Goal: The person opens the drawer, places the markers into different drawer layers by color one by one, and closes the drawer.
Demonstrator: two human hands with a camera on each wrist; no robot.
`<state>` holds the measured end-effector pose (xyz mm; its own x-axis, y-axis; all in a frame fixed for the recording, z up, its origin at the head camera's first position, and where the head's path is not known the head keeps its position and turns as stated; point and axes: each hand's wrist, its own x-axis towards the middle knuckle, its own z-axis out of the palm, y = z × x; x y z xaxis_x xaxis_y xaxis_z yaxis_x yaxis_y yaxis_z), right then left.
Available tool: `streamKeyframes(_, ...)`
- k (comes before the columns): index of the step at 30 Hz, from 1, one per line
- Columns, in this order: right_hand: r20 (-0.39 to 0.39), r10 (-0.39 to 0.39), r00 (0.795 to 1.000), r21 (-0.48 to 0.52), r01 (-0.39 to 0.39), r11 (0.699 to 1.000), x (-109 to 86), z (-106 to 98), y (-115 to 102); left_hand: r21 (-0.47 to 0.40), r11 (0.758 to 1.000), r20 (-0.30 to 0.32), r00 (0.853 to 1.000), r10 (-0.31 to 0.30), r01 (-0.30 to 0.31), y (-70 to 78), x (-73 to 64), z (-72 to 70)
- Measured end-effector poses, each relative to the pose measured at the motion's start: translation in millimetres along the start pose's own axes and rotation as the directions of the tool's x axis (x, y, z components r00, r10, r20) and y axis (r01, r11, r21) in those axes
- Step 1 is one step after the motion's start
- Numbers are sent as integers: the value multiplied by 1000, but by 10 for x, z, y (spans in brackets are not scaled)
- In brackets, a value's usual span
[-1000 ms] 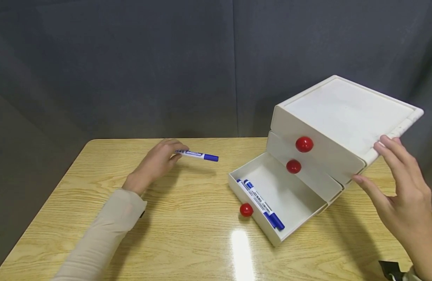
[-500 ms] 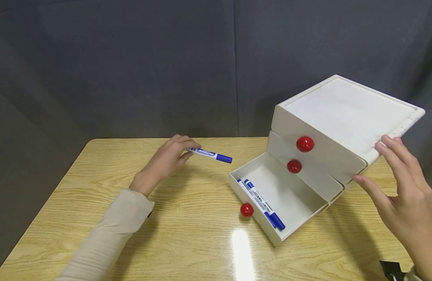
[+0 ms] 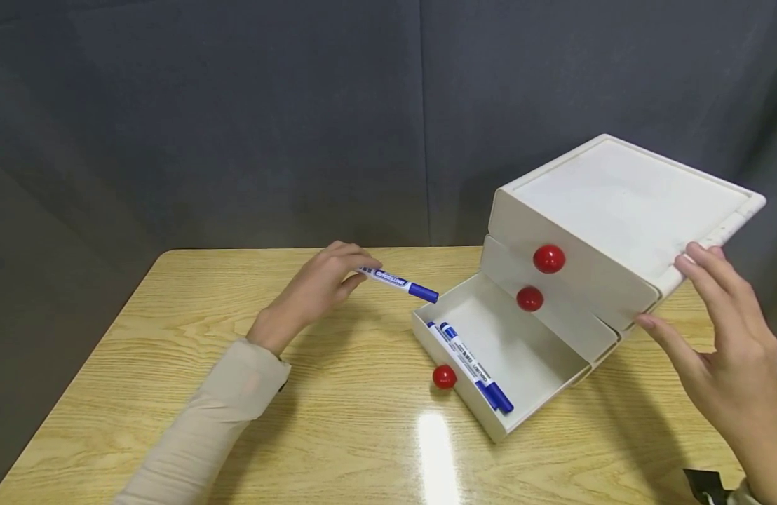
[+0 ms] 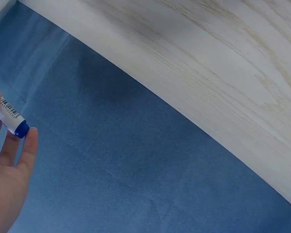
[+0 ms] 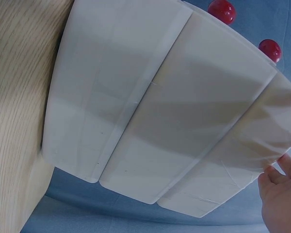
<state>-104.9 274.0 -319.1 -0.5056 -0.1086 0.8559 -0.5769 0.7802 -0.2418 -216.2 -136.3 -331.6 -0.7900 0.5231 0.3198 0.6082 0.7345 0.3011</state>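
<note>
My left hand [image 3: 325, 280] pinches a blue-capped whiteboard marker [image 3: 397, 282] above the table. The cap end points right, over the far left corner of the pulled-out bottom drawer [image 3: 534, 365]; in the left wrist view the blue tail end of the marker [image 4: 10, 117] shows by the fingertips. Inside that drawer, two more markers [image 3: 470, 368] lie along its front wall. My right hand [image 3: 732, 344] rests spread against the right side of the white drawer unit [image 3: 634, 200], fingers on its top edge and thumb near the front edge. The right wrist view shows the same hand [image 5: 283, 189] touching the unit's edge.
Red round knobs [image 3: 548, 259] sit on the drawer fronts; the two upper drawers are closed. The bottom drawer's knob [image 3: 444, 376] sticks out over the wooden table [image 3: 338, 414]. A dark grey curtain [image 3: 268, 126] hangs behind the table's back edge.
My left hand has moved right with the marker, its cap end coming from over bare table to the drawer's far left corner. The right hand and drawer unit stay nearly still.
</note>
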Motion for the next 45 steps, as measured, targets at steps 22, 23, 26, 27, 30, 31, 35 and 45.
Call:
streamKeyframes(22,30,14,999,-11,-14,1000,-5,-17,22,-30,994,41,993,107,-106,280,192,183)
streamKeyframes(23,26,12,1000,-7,-12,1000,-2,-13,20,-31,994,46,993,111,-109,298,198,186)
streamKeyframes(26,24,10,1000,-4,-10,1000,2,-11,13,-34,991,54,990,131,-130,341,218,205)
streamKeyframes(27,23,10,1000,-4,-10,1000,3,-11,10,-34,990,55,989,139,-138,355,223,212)
streamKeyframes(30,11,15,1000,2,-15,1000,6,-4,-4,-32,988,64,986,156,-154,396,234,238)
streamKeyframes(31,6,16,1000,5,-16,1000,8,-1,-9,-33,988,71,985,156,-154,414,235,244)
streamKeyframes(35,-12,17,1000,16,-17,1000,14,9,-16,-37,989,108,983,146,-142,494,253,265)
streamKeyframes(45,4,12,1000,1,-12,1000,10,-5,8,-20,987,167,972,164,-162,644,308,355)
